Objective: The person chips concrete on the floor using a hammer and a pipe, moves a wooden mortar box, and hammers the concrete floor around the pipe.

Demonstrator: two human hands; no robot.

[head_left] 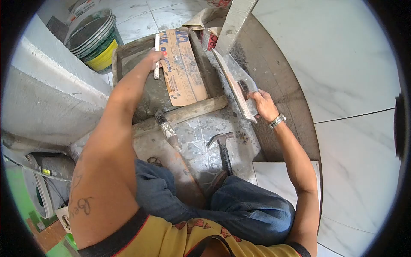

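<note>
Near the top of the mixing trough, my left hand (156, 61) is closed round a narrow white strip (157, 70); I cannot tell exactly what it is. Right beside it, a printed cardboard sheet (184, 68) lies across the trough. My right hand (264, 106) grips the near end of a flat grey plate (233, 70), tilted on edge, with a dark oval opening and a pale, rough long edge. A claw hammer (223, 150) with a black grip lies on the floor between my legs. A tool handle spattered with white (166, 126) leans against the trough's near edge.
The wooden trough rim (192, 109) holds grey mortar. A bucket (95, 40) with a yellow label stands at the back left. A pale upright post (233, 25) rises behind the plate. White marbled tiles (355, 81) curve along the right, bordering a bare cement strip (280, 81).
</note>
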